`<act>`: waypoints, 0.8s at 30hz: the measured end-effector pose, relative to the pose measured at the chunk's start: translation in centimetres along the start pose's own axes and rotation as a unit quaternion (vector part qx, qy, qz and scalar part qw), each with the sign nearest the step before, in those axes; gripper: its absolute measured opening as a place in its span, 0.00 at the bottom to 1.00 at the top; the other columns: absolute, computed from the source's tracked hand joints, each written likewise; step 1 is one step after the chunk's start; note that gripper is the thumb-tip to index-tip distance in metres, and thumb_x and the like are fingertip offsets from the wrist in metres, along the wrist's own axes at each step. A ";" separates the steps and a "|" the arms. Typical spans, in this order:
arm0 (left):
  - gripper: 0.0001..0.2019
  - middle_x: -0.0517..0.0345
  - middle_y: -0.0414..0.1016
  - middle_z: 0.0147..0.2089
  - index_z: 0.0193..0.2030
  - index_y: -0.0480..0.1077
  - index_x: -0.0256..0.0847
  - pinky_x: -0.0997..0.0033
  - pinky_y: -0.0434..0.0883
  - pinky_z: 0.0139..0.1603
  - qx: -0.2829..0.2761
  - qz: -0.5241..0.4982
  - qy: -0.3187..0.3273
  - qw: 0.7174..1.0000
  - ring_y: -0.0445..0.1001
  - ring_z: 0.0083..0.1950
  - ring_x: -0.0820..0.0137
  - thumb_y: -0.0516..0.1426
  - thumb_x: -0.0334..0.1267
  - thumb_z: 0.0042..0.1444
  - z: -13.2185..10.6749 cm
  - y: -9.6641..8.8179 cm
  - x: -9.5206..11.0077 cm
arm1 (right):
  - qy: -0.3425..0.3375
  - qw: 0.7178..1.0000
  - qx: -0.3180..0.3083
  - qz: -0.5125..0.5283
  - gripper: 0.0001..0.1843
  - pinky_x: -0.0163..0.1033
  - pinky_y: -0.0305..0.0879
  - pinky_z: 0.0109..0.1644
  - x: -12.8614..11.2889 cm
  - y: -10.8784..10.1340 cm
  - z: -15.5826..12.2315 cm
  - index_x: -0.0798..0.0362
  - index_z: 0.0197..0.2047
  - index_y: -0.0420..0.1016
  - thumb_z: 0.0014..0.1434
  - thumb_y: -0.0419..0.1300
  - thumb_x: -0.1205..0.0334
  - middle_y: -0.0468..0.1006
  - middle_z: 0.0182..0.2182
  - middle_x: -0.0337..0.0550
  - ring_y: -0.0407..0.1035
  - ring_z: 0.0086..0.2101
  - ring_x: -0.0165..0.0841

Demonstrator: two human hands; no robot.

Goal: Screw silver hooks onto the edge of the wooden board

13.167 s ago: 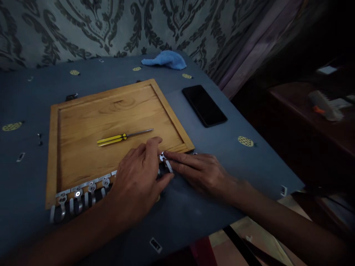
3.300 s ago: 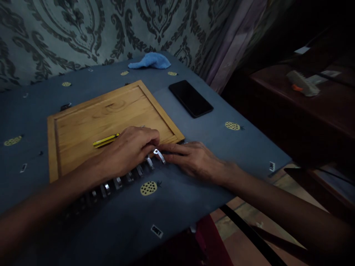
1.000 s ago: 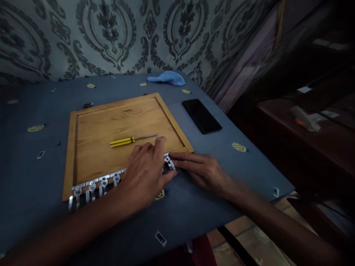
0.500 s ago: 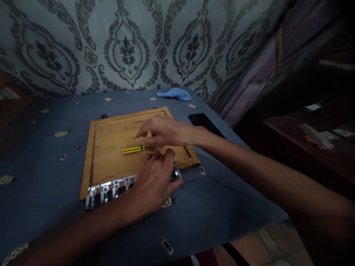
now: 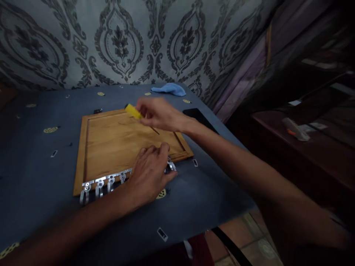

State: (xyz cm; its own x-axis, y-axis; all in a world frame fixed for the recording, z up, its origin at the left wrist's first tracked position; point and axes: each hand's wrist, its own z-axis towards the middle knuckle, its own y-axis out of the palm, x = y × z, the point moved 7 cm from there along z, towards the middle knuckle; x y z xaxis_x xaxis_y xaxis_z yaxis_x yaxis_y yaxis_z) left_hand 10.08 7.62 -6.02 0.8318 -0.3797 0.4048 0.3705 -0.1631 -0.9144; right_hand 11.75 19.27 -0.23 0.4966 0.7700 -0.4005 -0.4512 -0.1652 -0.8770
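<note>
A yellow-handled screwdriver (image 5: 133,111) is pinched in my right hand (image 5: 161,112), raised above the wooden panel. Its thin shaft slants down to the right, and the tip is clear of the metal. The framed wooden panel (image 5: 111,140) lies flat on the table. Along its near edge runs a silver metal hook rail (image 5: 107,178) with several hooks hanging over the edge. My left hand (image 5: 149,170) is closed over the right part of this rail, fingers on the panel side and thumb on the near side. It hides the middle hooks.
A blue cloth (image 5: 170,89) lies at the back of the table near the patterned curtain. A dark phone-like slab (image 5: 200,119) is to the right of the panel. The blue tablecloth (image 5: 210,192) has small printed pineapples. Further right stands a dark reddish surface (image 5: 313,147).
My right hand has picked up the screwdriver from the panel and lifted it, turning the handle up and left. My left hand stays on the rail. The view has shifted slightly.
</note>
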 end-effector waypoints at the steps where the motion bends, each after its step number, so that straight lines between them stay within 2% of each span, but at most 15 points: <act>1: 0.19 0.49 0.77 0.46 0.50 0.60 0.40 0.49 0.69 0.52 0.001 -0.004 0.003 1.000 0.74 0.51 0.52 0.63 0.40 0.58 0.0 0.0 0.0 | 0.016 0.996 0.086 0.028 0.11 0.35 0.64 0.37 0.5 -1.6 -1.2 0.54 0.47 0.69 0.61 0.60 0.70 0.75 0.33 0.38 0.69 0.33 0.30; 3: 0.19 0.49 0.77 0.47 0.51 0.60 0.39 0.49 0.69 0.53 0.001 -0.009 0.007 1.000 0.73 0.52 0.52 0.63 0.40 0.58 -0.1 0.1 0.0 | 0.046 0.970 0.235 0.052 0.10 0.36 0.67 0.36 1.4 -4.0 -4.4 0.52 0.49 0.67 0.65 0.59 0.64 0.75 0.36 0.39 0.70 0.34 0.31; 4: 0.20 0.49 0.77 0.47 0.51 0.60 0.40 0.49 0.69 0.53 0.000 -0.008 0.006 1.000 0.73 0.52 0.52 0.63 0.40 0.58 -0.1 0.1 -0.1 | 0.064 0.954 0.287 0.060 0.10 0.36 0.68 0.35 1.6 -4.6 -6.2 0.50 0.50 0.66 0.67 0.58 0.60 0.75 0.38 0.40 0.70 0.33 0.31; 6: 0.21 0.50 0.77 0.48 0.52 0.59 0.40 0.50 0.68 0.53 -0.001 -0.009 0.003 1.000 0.73 0.51 0.53 0.64 0.41 0.57 -0.1 0.2 -0.2 | 0.085 0.927 0.358 0.069 0.10 0.36 0.67 0.31 1.6 -5.0 -9.3 0.47 0.51 0.65 0.70 0.54 0.54 0.74 0.39 0.40 0.70 0.30 0.29; 8: 0.22 0.50 0.77 0.47 0.53 0.59 0.41 0.51 0.68 0.53 0.001 -0.013 0.001 1.000 0.73 0.51 0.54 0.64 0.41 0.57 -0.1 0.2 -0.2 | 0.093 0.909 0.394 0.100 0.09 0.36 0.66 0.27 1.3 -4.7 -11.6 0.45 0.48 0.66 0.70 0.53 0.50 0.73 0.35 0.39 0.68 0.25 0.28; 10: 0.22 0.50 0.77 0.47 0.52 0.59 0.40 0.51 0.68 0.52 0.003 -0.018 0.001 1.000 0.73 0.50 0.54 0.64 0.41 0.57 0.0 0.2 -0.3 | 0.103 0.896 0.408 0.145 0.10 0.36 0.64 0.24 1.1 -4.2 -12.9 0.44 0.44 0.66 0.68 0.56 0.47 0.72 0.33 0.38 0.66 0.22 0.28; 12: 0.21 0.50 0.77 0.46 0.51 0.60 0.40 0.51 0.67 0.51 -0.001 -0.018 -0.001 1.000 0.73 0.50 0.54 0.64 0.40 0.57 0.0 0.1 -0.2 | 0.120 0.889 0.419 0.142 0.13 0.38 0.64 0.22 0.8 -4.0 -13.6 0.45 0.42 0.66 0.67 0.57 0.45 0.71 0.32 0.39 0.64 0.21 0.28; 15: 0.20 0.50 0.77 0.46 0.50 0.59 0.40 0.51 0.67 0.52 -0.007 -0.012 0.000 1.000 0.73 0.50 0.54 0.64 0.41 0.57 0.0 0.1 -0.2 | 0.144 0.900 0.396 0.111 0.15 0.40 0.66 0.24 0.5 -3.6 -13.7 0.45 0.42 0.65 0.66 0.57 0.43 0.71 0.32 0.41 0.65 0.22 0.30; 18: 0.21 0.51 0.77 0.46 0.50 0.59 0.41 0.52 0.68 0.52 -0.004 -0.008 0.001 1.000 0.74 0.50 0.55 0.64 0.41 0.57 0.0 0.0 -0.1 | 0.138 0.909 0.375 0.114 0.17 0.39 0.65 0.23 0.4 -3.1 -13.5 0.46 0.39 0.62 0.65 0.58 0.42 0.69 0.31 0.39 0.63 0.22 0.29; 24: 0.22 0.54 0.78 0.46 0.51 0.59 0.40 0.51 0.68 0.52 0.005 -0.013 -0.001 1.000 0.74 0.50 0.54 0.65 0.41 0.56 0.1 0.2 -0.3 | 0.084 0.916 0.358 0.159 0.14 0.37 0.65 0.24 0.1 -1.7 -12.9 0.45 0.37 0.61 0.64 0.63 0.50 0.66 0.30 0.35 0.62 0.23 0.27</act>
State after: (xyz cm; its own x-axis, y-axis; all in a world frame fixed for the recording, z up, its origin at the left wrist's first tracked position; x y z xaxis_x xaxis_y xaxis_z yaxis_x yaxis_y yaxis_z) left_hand 9.96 7.80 -6.33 0.8227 -0.3731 0.4289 0.3962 -0.1646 -0.9033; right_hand 22.11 11.72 -2.21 0.3357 0.6376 -0.6934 -0.9337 0.1279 -0.3344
